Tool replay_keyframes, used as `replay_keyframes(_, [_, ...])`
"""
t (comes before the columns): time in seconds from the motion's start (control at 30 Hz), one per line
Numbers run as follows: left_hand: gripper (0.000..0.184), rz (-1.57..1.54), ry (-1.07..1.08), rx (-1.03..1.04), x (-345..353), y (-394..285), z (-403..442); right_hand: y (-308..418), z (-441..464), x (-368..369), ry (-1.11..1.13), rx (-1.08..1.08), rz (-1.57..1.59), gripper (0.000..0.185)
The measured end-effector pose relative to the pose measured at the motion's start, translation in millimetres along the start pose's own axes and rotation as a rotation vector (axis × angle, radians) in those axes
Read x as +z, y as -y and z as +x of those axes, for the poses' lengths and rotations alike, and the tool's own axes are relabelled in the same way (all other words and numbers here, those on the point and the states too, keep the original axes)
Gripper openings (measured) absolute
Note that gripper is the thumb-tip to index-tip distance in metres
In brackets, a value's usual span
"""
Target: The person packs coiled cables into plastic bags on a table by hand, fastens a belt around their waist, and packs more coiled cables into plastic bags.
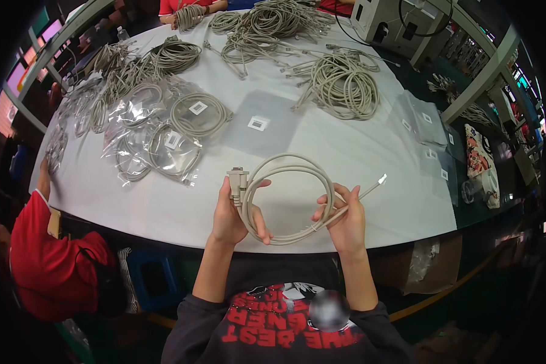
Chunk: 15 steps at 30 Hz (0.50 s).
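Observation:
A coiled beige cable point(295, 156) is held up between my two hands above the table's near edge. My left hand point(233, 213) grips the coil's left side, beside the grey serial connector point(237, 179), which points upward. On the right side, the fingers of my right hand point(344, 219) close around the coil and the loose cable end. That end sticks out to the upper right with a small clear plug point(381, 179) at its tip. Beyond the coil lies a flat clear plastic bag point(267, 124) with a white label.
Bagged cable coils point(164, 130) lie to the left. Loose cable bundles point(343, 85) and more piles point(273, 24) sit farther back. Flat plastic bags point(428, 121) rest at the right edge. A person in a red sleeve point(27, 224) works at the left; another is across the table.

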<state>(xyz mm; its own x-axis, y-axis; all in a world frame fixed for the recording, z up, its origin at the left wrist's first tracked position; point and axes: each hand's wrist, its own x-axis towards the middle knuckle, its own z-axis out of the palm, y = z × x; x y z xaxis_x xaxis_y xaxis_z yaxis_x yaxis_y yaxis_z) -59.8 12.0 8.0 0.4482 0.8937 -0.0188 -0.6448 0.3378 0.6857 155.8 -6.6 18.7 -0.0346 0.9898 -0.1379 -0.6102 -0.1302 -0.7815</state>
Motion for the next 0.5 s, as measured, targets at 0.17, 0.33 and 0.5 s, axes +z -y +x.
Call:
replay_keyframes(0.17, [0.069,0.014,-0.037,-0.101,-2,-3,-1,5,0,0,0.061,0.098,-0.025,0.050])
replay_keyframes(0.33, [0.066,-0.226,-0.128,-0.123,-18,16,6,-10,4,-13,0.195,0.234,0.143,0.042])
replay_keyframes(0.5, [0.060,-0.305,-0.250,-0.186,-22,26,9,-13,7,-14,0.243,0.303,0.219,0.043])
